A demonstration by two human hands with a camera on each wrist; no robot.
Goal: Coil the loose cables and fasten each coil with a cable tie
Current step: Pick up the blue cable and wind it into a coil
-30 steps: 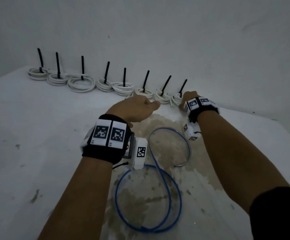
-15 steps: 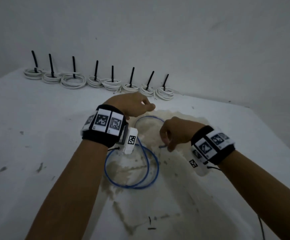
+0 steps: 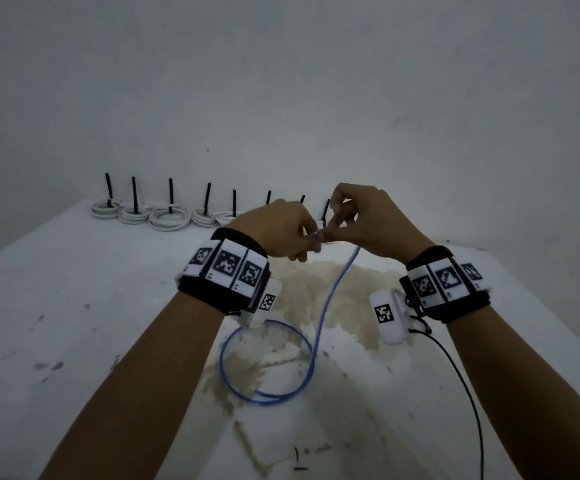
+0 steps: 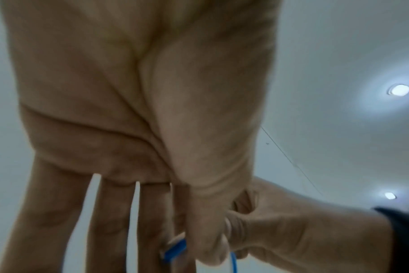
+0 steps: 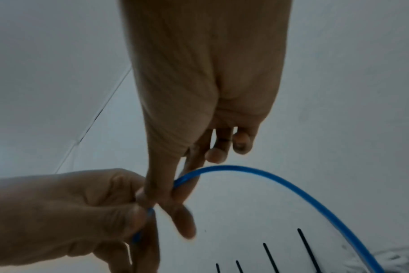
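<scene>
At the far left of the white, stained tabletop (image 3: pixel 73 306) we see a row of white cable coils (image 3: pixel 170 218), each lying flat with a black cable tie (image 3: pixel 171 195) standing upright from it; the row runs rightward along the grey wall (image 3: pixel 281 81) until our hands hide it. Nearer to us, the thin blue cable (image 3: pixel 311 351) lies in one loose loop on the brown stain in the middle of the table. From the loop's right side its long axis climbs away from us and slightly rightward, up off the surface to the two hands held together above the far part of the table.

Our left hand (image 3: pixel 278 226) has thumb and forefinger pressed together on the cable's end, which pokes out as a short blue stub in the left wrist view; the other fingers hang fairly straight there. Just to its right, touching it, our right hand (image 3: pixel 368 220) pinches the same cable a little further along between thumb and forefinger (image 5: pixel 182 218), the cable arching away rightward and down. Its remaining fingers are curled loosely, free of the cable.
</scene>
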